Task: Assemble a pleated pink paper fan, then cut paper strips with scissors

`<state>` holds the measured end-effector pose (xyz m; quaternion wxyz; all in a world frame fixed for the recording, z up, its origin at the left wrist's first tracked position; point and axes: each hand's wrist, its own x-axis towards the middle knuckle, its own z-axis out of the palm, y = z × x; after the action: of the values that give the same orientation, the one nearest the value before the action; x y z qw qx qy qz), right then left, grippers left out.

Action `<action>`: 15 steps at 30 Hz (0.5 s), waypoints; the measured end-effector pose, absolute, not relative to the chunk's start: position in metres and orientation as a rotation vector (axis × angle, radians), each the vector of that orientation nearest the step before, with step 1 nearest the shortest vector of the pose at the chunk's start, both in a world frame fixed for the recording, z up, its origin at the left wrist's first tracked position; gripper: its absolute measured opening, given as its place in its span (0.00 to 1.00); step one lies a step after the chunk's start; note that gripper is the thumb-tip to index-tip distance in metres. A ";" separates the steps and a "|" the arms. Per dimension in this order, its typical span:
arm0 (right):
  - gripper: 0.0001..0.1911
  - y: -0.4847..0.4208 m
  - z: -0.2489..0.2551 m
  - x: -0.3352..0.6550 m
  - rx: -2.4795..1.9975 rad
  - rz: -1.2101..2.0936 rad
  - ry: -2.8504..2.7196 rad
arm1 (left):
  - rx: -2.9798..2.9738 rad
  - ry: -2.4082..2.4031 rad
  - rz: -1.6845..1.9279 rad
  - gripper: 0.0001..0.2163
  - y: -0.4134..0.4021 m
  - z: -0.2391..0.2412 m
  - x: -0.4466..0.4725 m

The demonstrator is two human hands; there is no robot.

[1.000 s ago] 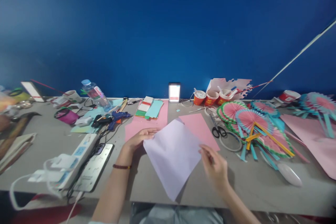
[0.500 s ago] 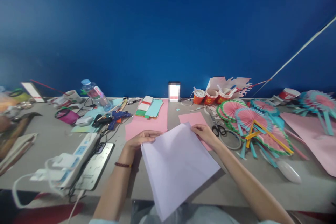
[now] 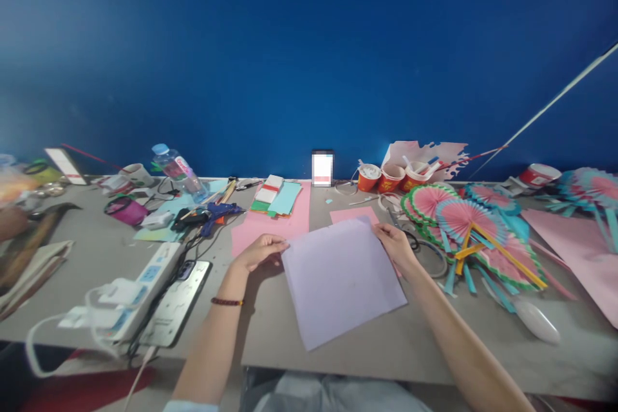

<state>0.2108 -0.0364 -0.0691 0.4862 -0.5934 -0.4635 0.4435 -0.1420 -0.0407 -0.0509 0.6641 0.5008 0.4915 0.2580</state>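
Observation:
A sheet of pale purple paper (image 3: 344, 283) is stretched between my two hands above the grey table, its near edge slanting up to the right. My left hand (image 3: 261, 252) pinches the far left corner between thumb and fingers. At the far right corner, my right hand (image 3: 393, 244) grips the sheet's edge. Just beyond the paper lie pink sheets (image 3: 241, 238), bearing a stack of light blue and green paper (image 3: 288, 198). Right of my right hand are scissors (image 3: 412, 239), partly hidden by that hand, and a roll of tape (image 3: 437, 256).
Pink and blue folded paper fans (image 3: 470, 222) lie at the right, near a white glue bottle (image 3: 537, 320). Red paper cups (image 3: 392, 178) stand by the blue wall. On the left are a power strip (image 3: 147, 283), a phone (image 3: 176, 302), a glue gun (image 3: 217, 215) and a bottle (image 3: 178, 170).
The purple paper has turned and flattened, its near corner lifting away from the table's front edge. My left hand has shifted its hold to the corner; my right hand has moved slightly right.

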 end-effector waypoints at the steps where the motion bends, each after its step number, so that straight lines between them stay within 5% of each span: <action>1: 0.21 -0.036 -0.070 0.211 -1.463 1.043 -1.159 | 1.111 1.141 0.594 0.17 -0.040 -0.051 -0.141; 15: 0.20 -0.030 -0.085 0.216 -1.541 0.867 -1.306 | 1.103 1.246 0.882 0.17 -0.035 -0.072 -0.134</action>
<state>0.2165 -0.0301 -0.0854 0.4543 -0.6245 -0.5293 0.3513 -0.1340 -0.0348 -0.0720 0.5884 0.4735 0.5351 0.3785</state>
